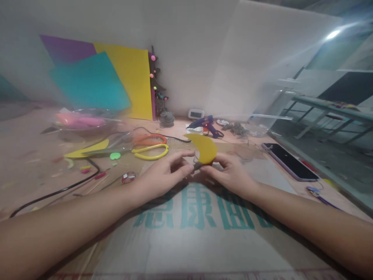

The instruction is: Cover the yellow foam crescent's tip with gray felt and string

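A yellow crescent-shaped cutout (207, 149) stands upright between my two hands, above the sheet with green characters. At its lower edge is a small dark grey piece (198, 165), partly covered by fingers. My right hand (229, 171) pinches the cutout's lower right part between thumb and fingers. My left hand (171, 169) is closed at its lower left, thumb tip against the grey piece; its other fingertips are partly hidden. Just beyond the cutout rests a blue hot glue gun (205, 123) with a small red light on. To the left lie scissors with yellow and orange handles (150, 151).
Foam sheets, including a teal one (90, 81), lean on the wall. A decorated dark twig piece (159, 89) stands beside them. A phone (290, 161) lies at right. A black cable (58, 190), a green heart (115, 156) and scraps lie left.
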The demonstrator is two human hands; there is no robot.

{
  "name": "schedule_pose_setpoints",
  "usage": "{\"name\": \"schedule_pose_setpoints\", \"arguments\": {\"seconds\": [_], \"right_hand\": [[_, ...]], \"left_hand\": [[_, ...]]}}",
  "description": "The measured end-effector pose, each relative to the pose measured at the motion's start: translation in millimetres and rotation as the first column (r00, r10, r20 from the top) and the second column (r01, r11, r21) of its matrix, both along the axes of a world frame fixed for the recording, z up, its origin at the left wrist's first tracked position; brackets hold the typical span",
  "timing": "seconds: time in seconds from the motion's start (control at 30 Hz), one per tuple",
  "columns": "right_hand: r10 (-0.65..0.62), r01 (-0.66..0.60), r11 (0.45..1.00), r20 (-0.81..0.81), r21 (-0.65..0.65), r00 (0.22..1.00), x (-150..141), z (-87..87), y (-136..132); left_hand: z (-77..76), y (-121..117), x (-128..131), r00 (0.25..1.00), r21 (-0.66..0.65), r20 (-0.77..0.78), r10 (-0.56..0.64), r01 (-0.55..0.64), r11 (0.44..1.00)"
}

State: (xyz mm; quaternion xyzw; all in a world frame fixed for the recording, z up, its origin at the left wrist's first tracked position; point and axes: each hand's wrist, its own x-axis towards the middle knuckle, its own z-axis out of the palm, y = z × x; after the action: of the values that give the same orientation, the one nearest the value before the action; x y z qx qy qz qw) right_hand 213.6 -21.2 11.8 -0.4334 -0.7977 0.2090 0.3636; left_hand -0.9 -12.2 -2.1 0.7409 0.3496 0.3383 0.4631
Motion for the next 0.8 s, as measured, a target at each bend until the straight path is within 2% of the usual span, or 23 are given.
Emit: {"name": "schedule_pose_setpoints", "arguments": {"seconds": [0.17, 0.27, 0.4, 0.47, 0.53, 0.67, 0.73, 0.8], "right_hand": [[0.052, -0.066, 0.969, 0.067, 0.237, 0.996, 3.5, -2.3, -1.2], [0.087, -0.133, 0.943, 0.160, 0.306, 0.983, 4.4, -6.7, 0.6], [0.045, -0.078, 0.934, 0.101, 0.350, 0.994, 5.2, -10.8, 4.0], [0.042, -0.052, 0.960, 0.043, 0.274, 0.998, 5.4, -10.3, 4.9], [0.092, -0.090, 0.990, -0.013, 0.113, 0.996, 4.9, -8.9, 4.8], [0.214, -0.232, 0.955, -0.111, -0.185, 0.970, 1.4, -6.4, 3.8], [0.197, -0.209, 0.948, -0.072, -0.239, 0.978, -0.1, -4.8, 4.1], [0.133, -0.129, 0.966, 0.006, -0.223, 0.991, -0.3, -2.2, 4.5]], "left_hand": [[-3.0, 6.3, 1.8, 0.993, -0.084, 0.119, 0.009, 0.001, 0.996], [-5.6, 9.6, 1.5, 0.987, -0.126, 0.160, 0.019, 0.002, 0.992], [-7.4, 9.8, 0.8, 0.991, -0.135, 0.121, 0.048, -0.032, 0.990], [-7.0, 8.8, 0.8, 0.993, -0.113, 0.110, 0.051, -0.039, 0.993], [-6.0, 7.7, 1.1, 0.992, -0.091, 0.122, 0.044, -0.034, 0.995], [-5.0, 6.8, 2.0, 0.990, -0.054, 0.139, 0.018, -0.011, 0.999], [-5.7, 7.3, 1.8, 0.992, -0.054, 0.129, 0.016, -0.009, 0.998], [-6.6, 8.1, 1.1, 0.994, -0.051, 0.104, 0.027, -0.021, 0.998]]}}
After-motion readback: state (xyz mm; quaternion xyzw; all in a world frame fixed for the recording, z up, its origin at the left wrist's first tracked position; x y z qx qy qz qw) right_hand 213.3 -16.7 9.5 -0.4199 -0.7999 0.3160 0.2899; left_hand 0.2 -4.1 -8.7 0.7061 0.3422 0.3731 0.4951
